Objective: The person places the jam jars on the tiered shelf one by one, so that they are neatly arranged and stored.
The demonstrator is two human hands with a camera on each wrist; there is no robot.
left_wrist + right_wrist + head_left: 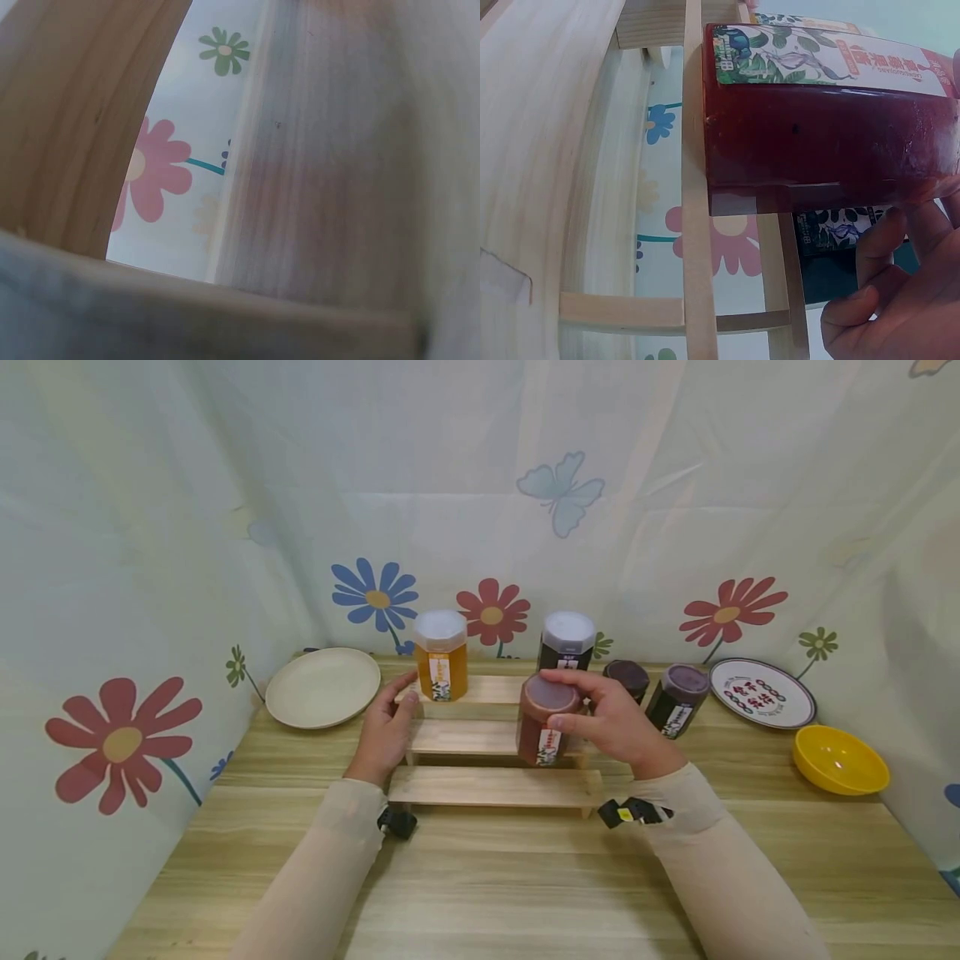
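A three-step wooden rack (495, 787) stands on the table. My right hand (618, 720) grips a dark red jar (537, 735) around its lid, thumb in front. The jar is upright at the right part of the middle step; in the right wrist view its base is right at the step's edge. My left hand (384, 735) holds the left end of the top step, beside an amber jar (447, 675) with a white lid. A dark jar (566, 647) with a white lid stands at the right of the top step, partly hidden by the red jar.
Right of the rack are a dark-lidded jar (628, 678) and a dark purple jar (678, 702). Further right lie a white plate with red lettering (763, 692) and a yellow bowl (840, 764). A cream plate (322, 687) lies back left, before a flowered curtain (450, 527).
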